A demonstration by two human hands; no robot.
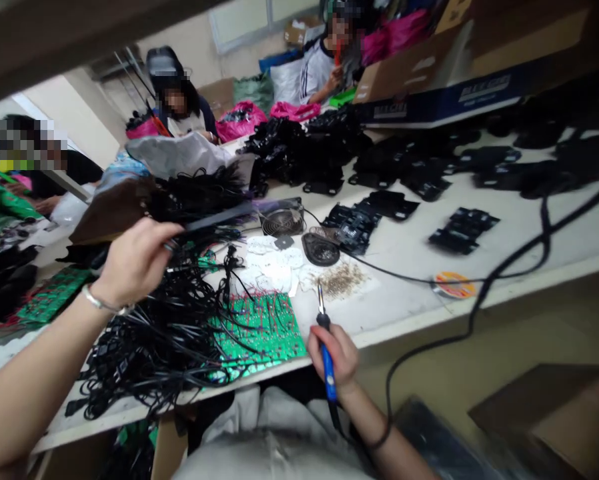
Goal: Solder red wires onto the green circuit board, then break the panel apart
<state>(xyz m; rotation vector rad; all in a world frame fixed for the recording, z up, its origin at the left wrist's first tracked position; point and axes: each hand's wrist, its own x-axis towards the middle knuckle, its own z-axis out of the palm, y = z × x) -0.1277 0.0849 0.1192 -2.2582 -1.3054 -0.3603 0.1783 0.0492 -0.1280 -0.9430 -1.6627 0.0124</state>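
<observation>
The right hand (335, 353) is closed on a soldering iron (324, 347) beside the green circuit board (259, 330) on the table (409, 300), while the left hand (134, 260) grips black wires (199, 230), so the hot tip should stay clear of the loose wires.

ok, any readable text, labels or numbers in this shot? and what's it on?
Nothing can be read for certain.
Blue box: white labels with print, too blurred to read.
Green circuit board: any markings too small to tell.
Solder spool: no legible label.
Soldering iron in the right hand: no visible wording.
Black wires in the left hand: no text.
</observation>
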